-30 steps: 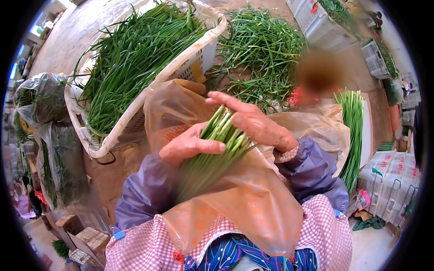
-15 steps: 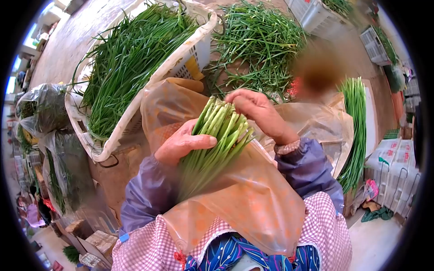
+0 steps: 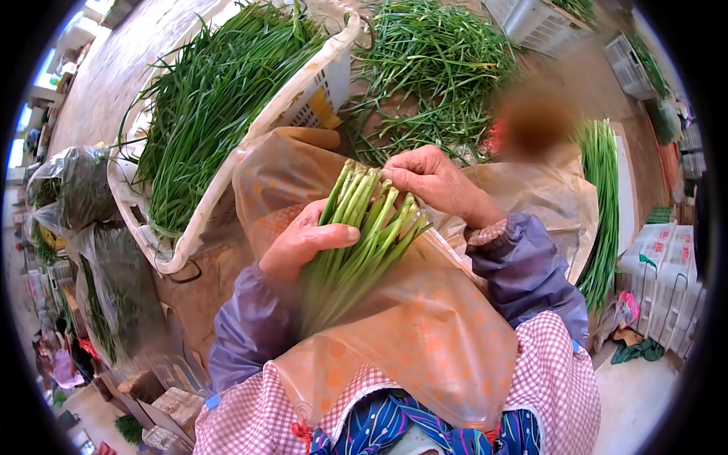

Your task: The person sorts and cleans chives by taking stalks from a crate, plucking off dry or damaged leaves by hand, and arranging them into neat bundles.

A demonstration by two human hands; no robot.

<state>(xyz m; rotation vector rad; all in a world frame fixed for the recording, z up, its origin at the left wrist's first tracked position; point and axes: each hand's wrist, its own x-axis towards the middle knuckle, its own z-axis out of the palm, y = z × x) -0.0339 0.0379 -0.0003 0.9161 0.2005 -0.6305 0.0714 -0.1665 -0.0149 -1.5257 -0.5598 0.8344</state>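
Note:
A bundle of green stalks (image 3: 364, 227) lies slanted over my lap, its pale cut ends pointing up and away from me. My left hand (image 3: 303, 241) is wrapped round the bundle from the left, thumb across the stalks. At the top right of the bundle, my right hand (image 3: 440, 182) has thumb and forefinger pinched together at the stalk ends; whatever is between the fingertips is too small to make out. Under the bundle, an orange translucent plastic apron (image 3: 409, 326) covers my lap. The lower leafy part of the bundle is blurred.
A large white basket (image 3: 265, 129) full of long green leaves stands at the upper left. Loose greens (image 3: 436, 68) are heaped on the floor ahead. Neatly laid greens (image 3: 600, 220) are on the right, near white crates (image 3: 663, 277). Plastic-wrapped greens (image 3: 125, 280) stand at the left.
My right hand has gone from lying open across the stalk ends to a pinch at their tips. My left hand still holds the bundle, whose cut ends are now more exposed.

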